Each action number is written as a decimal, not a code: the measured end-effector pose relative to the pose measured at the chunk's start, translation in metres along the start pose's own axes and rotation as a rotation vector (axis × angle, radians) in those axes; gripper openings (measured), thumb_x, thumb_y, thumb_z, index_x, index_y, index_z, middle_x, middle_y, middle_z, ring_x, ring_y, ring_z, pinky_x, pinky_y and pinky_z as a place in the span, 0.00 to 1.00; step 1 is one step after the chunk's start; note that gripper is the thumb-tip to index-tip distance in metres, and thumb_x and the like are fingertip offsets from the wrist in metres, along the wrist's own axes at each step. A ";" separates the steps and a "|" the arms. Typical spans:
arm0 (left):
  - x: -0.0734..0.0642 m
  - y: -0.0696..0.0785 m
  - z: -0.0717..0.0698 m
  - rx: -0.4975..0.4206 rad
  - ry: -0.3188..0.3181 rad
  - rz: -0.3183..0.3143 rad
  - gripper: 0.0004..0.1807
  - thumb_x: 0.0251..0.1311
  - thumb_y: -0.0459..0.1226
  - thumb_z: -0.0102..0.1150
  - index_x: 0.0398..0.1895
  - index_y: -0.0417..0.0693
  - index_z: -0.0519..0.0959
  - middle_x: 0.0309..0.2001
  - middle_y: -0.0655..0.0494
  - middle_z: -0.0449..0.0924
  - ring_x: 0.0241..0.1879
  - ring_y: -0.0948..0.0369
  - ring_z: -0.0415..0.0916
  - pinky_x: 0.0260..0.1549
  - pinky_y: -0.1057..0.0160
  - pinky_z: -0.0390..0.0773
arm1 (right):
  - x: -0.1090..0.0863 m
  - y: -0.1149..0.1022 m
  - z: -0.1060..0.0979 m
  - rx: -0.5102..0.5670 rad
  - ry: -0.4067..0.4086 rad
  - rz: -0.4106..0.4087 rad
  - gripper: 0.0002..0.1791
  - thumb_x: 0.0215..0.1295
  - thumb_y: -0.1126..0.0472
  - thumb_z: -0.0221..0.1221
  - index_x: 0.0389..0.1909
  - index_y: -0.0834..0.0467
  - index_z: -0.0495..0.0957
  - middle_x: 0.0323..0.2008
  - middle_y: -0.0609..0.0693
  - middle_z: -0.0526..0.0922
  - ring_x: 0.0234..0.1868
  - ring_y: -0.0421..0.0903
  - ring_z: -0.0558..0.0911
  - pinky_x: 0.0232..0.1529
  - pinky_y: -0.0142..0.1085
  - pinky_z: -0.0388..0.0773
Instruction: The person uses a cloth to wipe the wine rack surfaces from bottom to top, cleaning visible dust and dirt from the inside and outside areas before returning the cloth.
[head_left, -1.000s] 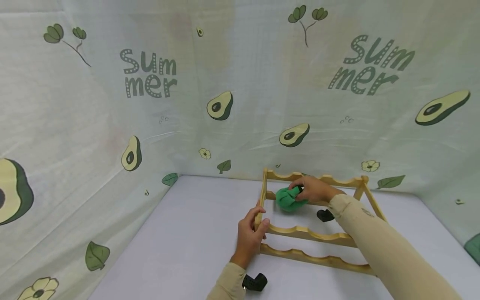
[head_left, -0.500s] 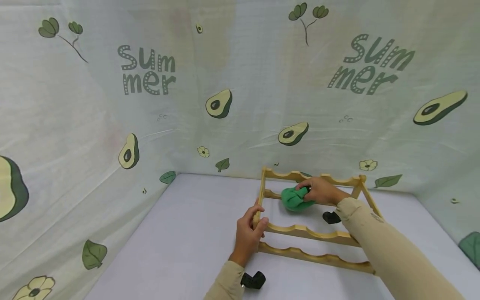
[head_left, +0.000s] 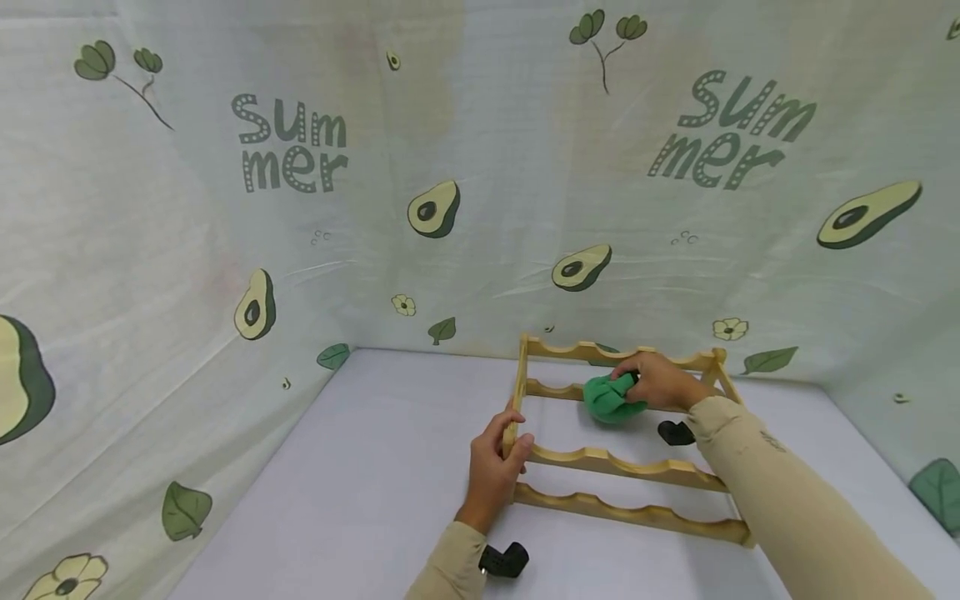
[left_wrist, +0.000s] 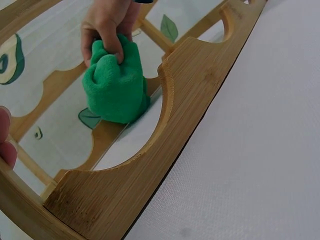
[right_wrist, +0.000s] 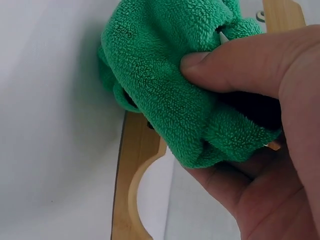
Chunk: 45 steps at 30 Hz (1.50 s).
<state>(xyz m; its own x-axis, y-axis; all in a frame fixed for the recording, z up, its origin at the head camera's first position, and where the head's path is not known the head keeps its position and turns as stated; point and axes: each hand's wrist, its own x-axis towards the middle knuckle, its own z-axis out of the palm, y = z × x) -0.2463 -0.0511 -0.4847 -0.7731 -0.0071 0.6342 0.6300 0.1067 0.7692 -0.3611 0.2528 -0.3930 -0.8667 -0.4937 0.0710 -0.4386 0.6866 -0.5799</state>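
Observation:
A wooden rack (head_left: pixel 592 457) with scalloped rails stands on the white table. My left hand (head_left: pixel 493 467) grips its left side post, thumb on the near side. In my right hand (head_left: pixel 660 382) is a bunched green terry cloth (head_left: pixel 609 400), pinched between thumb and fingers. The cloth is at the rack's lower back rail, between the front and back rails. Seen from the left wrist, the cloth (left_wrist: pixel 115 85) hangs below the right hand's fingers, beyond a scalloped rail (left_wrist: pixel 185 70). The right wrist view shows the thumb pressing into the cloth (right_wrist: pixel 160 75), with a rail below it.
A black wrist device (head_left: pixel 504 560) shows beside the left sleeve, and another black device (head_left: pixel 675 432) beside the right wrist. Behind the table (head_left: pixel 360 467) hangs a pale curtain (head_left: pixel 480 283) printed with avocados and leaves.
My right hand has moved to the right along the lower back rail with the green cloth. The left hand keeps its grip on the rack's left post.

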 end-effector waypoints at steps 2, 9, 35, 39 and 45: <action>0.001 0.000 -0.001 0.005 -0.003 -0.008 0.10 0.66 0.37 0.63 0.49 0.53 0.78 0.15 0.59 0.73 0.13 0.69 0.71 0.11 0.67 0.73 | 0.000 0.001 -0.002 -0.016 0.003 0.010 0.18 0.49 0.75 0.67 0.43 0.61 0.85 0.45 0.56 0.83 0.43 0.49 0.78 0.41 0.40 0.78; 0.001 0.001 -0.001 -0.004 0.003 -0.009 0.11 0.64 0.35 0.63 0.48 0.52 0.78 0.14 0.59 0.73 0.12 0.65 0.72 0.10 0.69 0.71 | -0.003 -0.002 -0.005 -0.072 -0.015 0.041 0.17 0.49 0.75 0.66 0.42 0.61 0.85 0.44 0.56 0.84 0.42 0.49 0.79 0.42 0.42 0.78; -0.001 0.001 0.000 -0.002 0.005 -0.006 0.11 0.64 0.34 0.63 0.48 0.51 0.78 0.15 0.57 0.73 0.12 0.67 0.70 0.10 0.69 0.72 | -0.018 0.002 -0.022 -0.122 -0.080 0.089 0.19 0.47 0.75 0.66 0.44 0.64 0.84 0.46 0.59 0.83 0.41 0.51 0.76 0.40 0.41 0.75; 0.000 0.004 0.001 0.008 0.020 0.000 0.12 0.63 0.30 0.62 0.48 0.47 0.78 0.15 0.55 0.73 0.11 0.64 0.70 0.10 0.69 0.71 | -0.020 0.003 -0.027 -0.118 -0.082 0.093 0.20 0.45 0.75 0.65 0.44 0.64 0.85 0.45 0.59 0.83 0.40 0.51 0.75 0.38 0.41 0.74; 0.002 0.029 -0.001 0.004 0.007 0.006 0.10 0.63 0.29 0.62 0.47 0.43 0.77 0.15 0.50 0.73 0.11 0.55 0.71 0.11 0.69 0.72 | -0.024 0.007 -0.034 -0.103 -0.092 0.118 0.20 0.44 0.75 0.66 0.43 0.65 0.84 0.43 0.58 0.84 0.37 0.48 0.75 0.37 0.41 0.74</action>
<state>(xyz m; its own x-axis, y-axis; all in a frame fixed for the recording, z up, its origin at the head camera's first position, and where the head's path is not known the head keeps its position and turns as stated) -0.2299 -0.0495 -0.4607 -0.7690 -0.0138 0.6390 0.6340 0.1107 0.7654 -0.3510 0.2876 -0.3713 -0.8903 -0.4501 -0.0698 -0.3614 0.7913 -0.4932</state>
